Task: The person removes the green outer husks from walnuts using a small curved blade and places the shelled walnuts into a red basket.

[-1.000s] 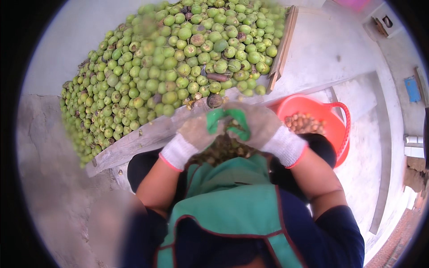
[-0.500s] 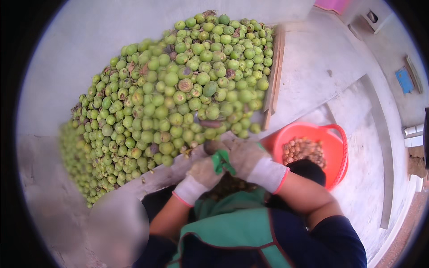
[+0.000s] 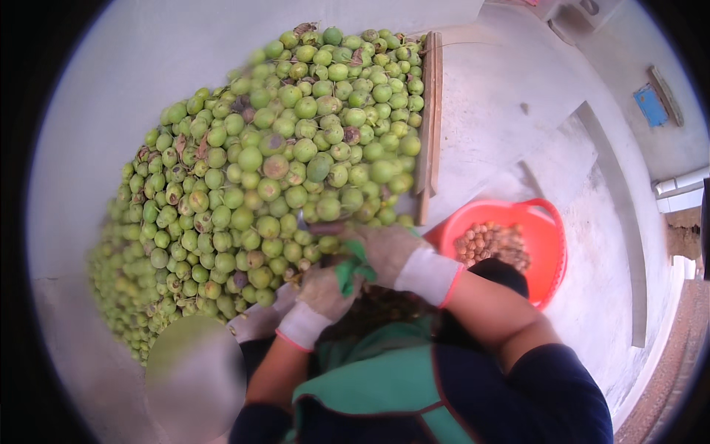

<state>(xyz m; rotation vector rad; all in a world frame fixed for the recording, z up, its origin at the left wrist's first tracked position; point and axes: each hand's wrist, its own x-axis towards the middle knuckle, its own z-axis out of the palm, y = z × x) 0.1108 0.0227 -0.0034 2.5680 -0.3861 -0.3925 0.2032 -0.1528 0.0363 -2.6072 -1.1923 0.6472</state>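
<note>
Both my hands wear pale work gloves with white cuffs edged in red. My left hand (image 3: 325,292) is at the near edge of a large heap of round green fruits (image 3: 251,159), its fingers curled around something dark and mostly hidden. Beside it, my right hand (image 3: 388,255) reaches over the same edge. Its fingertips come up against the brown handle of a knife (image 3: 325,228) that lies on the fruits; whether they grip it is not clear. Green material (image 3: 353,268) shows at the thumbs, between the two hands.
To the right stands a red plastic basket (image 3: 547,248) holding several brown nuts (image 3: 492,244). A wooden board (image 3: 427,129) borders the heap's right side. Pale wall rises behind the fruits. A blue object (image 3: 651,107) sits far right on the pale concrete.
My view has shifted, so the heap and basket appear further left. My right hand has moved forward, closer to the knife handle. The knife lies in the same place on the fruits.
</note>
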